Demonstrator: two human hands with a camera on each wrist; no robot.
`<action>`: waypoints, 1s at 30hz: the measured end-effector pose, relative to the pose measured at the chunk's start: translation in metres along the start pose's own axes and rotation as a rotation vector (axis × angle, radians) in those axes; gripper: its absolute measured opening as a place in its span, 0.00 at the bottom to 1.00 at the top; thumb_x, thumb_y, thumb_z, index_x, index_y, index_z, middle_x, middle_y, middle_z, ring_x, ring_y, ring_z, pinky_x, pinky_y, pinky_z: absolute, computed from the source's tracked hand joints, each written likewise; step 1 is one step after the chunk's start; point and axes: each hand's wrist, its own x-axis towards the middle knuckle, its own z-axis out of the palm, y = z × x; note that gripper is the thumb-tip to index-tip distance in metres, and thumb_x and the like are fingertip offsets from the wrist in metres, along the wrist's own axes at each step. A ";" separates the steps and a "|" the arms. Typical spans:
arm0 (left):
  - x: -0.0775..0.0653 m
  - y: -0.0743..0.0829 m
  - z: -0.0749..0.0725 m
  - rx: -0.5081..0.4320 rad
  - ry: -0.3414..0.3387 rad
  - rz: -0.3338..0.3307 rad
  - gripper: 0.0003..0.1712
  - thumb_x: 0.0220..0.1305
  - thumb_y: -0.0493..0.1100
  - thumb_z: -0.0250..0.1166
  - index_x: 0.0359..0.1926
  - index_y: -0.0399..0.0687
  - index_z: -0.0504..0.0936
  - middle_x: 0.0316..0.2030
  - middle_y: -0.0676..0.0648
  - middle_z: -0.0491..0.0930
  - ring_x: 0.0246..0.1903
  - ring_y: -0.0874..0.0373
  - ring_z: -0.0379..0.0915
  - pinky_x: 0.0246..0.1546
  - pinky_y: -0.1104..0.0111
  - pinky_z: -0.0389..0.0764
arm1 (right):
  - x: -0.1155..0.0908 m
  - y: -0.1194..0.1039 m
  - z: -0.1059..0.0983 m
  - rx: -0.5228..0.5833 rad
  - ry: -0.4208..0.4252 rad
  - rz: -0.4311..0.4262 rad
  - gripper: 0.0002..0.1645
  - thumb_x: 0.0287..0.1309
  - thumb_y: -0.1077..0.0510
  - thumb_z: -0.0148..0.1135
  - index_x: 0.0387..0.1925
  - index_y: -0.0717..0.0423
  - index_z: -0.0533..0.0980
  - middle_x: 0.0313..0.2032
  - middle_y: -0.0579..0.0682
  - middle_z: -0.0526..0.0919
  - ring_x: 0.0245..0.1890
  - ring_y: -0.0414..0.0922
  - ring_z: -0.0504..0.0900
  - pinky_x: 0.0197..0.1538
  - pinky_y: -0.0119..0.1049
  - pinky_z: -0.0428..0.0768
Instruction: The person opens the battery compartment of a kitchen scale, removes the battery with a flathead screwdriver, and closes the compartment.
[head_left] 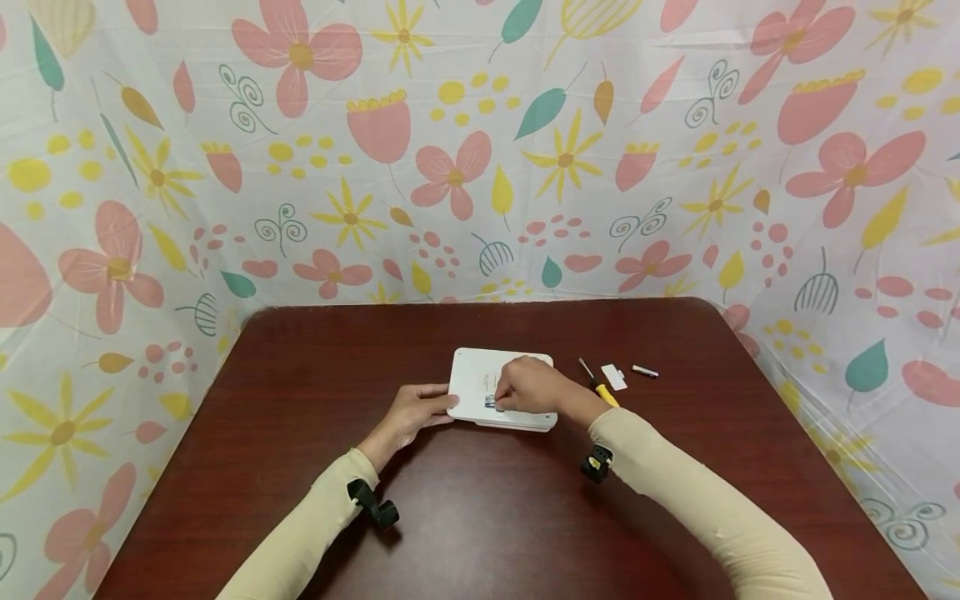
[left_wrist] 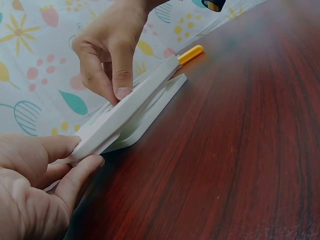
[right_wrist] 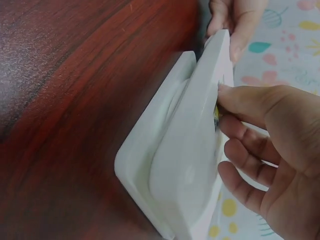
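A flat white device (head_left: 468, 367) with rounded corners and screws lies with its underside up, a printed label and an opening on it. My left hand (head_left: 411, 412) grips the device's left edge, thumb on top and fingers beneath. Over the opening, my right hand (head_left: 534, 385) has thumb and forefinger pinched at a small battery (head_left: 490, 401), most of it hidden by the fingers. In the right wrist view a yellowish bit of the battery (right_wrist: 216, 111) shows between thumb and forefinger. The left wrist view shows the right fingertips pressed down at the device's top face (left_wrist: 145, 95).
On the dark wooden table (head_left: 337, 350), right of the device, lie a screwdriver (head_left: 604, 393) with a yellow handle, a small white battery cover (head_left: 614, 377) and a loose battery (head_left: 645, 371). A flower-patterned curtain (head_left: 480, 167) hangs behind the table and along its sides.
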 end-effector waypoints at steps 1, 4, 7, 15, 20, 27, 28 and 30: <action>0.000 0.000 0.000 0.001 0.001 0.003 0.23 0.64 0.27 0.68 0.58 0.21 0.78 0.41 0.37 0.86 0.35 0.55 0.84 0.40 0.64 0.90 | 0.001 -0.001 -0.001 -0.010 -0.006 -0.001 0.08 0.58 0.59 0.74 0.24 0.45 0.89 0.24 0.36 0.83 0.25 0.31 0.74 0.31 0.29 0.77; 0.000 0.000 0.000 0.001 0.004 0.003 0.23 0.63 0.26 0.68 0.58 0.20 0.77 0.40 0.37 0.86 0.35 0.55 0.84 0.40 0.63 0.90 | 0.004 -0.006 -0.004 -0.036 -0.034 0.002 0.21 0.57 0.60 0.73 0.12 0.43 0.79 0.14 0.31 0.69 0.19 0.31 0.63 0.25 0.27 0.65; 0.000 0.001 0.000 -0.004 0.005 -0.004 0.23 0.63 0.26 0.68 0.58 0.21 0.77 0.40 0.38 0.85 0.34 0.55 0.84 0.40 0.63 0.90 | 0.008 -0.011 -0.007 -0.058 -0.078 0.013 0.31 0.55 0.62 0.72 0.07 0.41 0.64 0.11 0.34 0.54 0.17 0.35 0.51 0.23 0.30 0.51; 0.000 0.001 0.000 0.003 0.005 -0.004 0.22 0.63 0.27 0.68 0.58 0.21 0.78 0.38 0.40 0.85 0.34 0.56 0.84 0.40 0.64 0.90 | 0.015 -0.018 -0.012 -0.065 -0.176 0.075 0.24 0.54 0.64 0.72 0.09 0.47 0.72 0.11 0.34 0.61 0.17 0.35 0.56 0.24 0.29 0.57; -0.002 0.002 0.000 0.004 0.013 0.001 0.22 0.63 0.27 0.68 0.58 0.21 0.78 0.39 0.40 0.85 0.34 0.56 0.84 0.40 0.64 0.90 | 0.015 -0.014 -0.009 -0.039 -0.163 0.021 0.27 0.52 0.67 0.70 0.09 0.46 0.67 0.11 0.35 0.56 0.17 0.35 0.53 0.25 0.29 0.56; -0.001 0.002 -0.001 0.000 0.002 0.007 0.23 0.63 0.26 0.68 0.58 0.19 0.77 0.39 0.39 0.85 0.34 0.57 0.84 0.40 0.65 0.90 | 0.010 -0.008 -0.002 -0.042 -0.061 -0.063 0.30 0.45 0.70 0.67 0.09 0.43 0.58 0.13 0.34 0.46 0.18 0.34 0.47 0.25 0.28 0.49; -0.001 0.002 -0.001 -0.001 0.002 0.008 0.23 0.63 0.26 0.68 0.58 0.19 0.77 0.39 0.39 0.85 0.34 0.57 0.84 0.39 0.65 0.90 | 0.010 -0.008 -0.002 -0.051 -0.047 -0.070 0.30 0.45 0.70 0.67 0.09 0.43 0.58 0.14 0.34 0.47 0.19 0.34 0.48 0.25 0.28 0.50; 0.000 0.002 -0.001 0.000 0.002 0.012 0.23 0.63 0.26 0.68 0.58 0.19 0.77 0.39 0.38 0.85 0.34 0.57 0.84 0.39 0.65 0.90 | 0.008 -0.007 -0.001 -0.064 -0.002 -0.089 0.26 0.45 0.68 0.69 0.09 0.44 0.64 0.14 0.33 0.52 0.21 0.34 0.51 0.25 0.27 0.53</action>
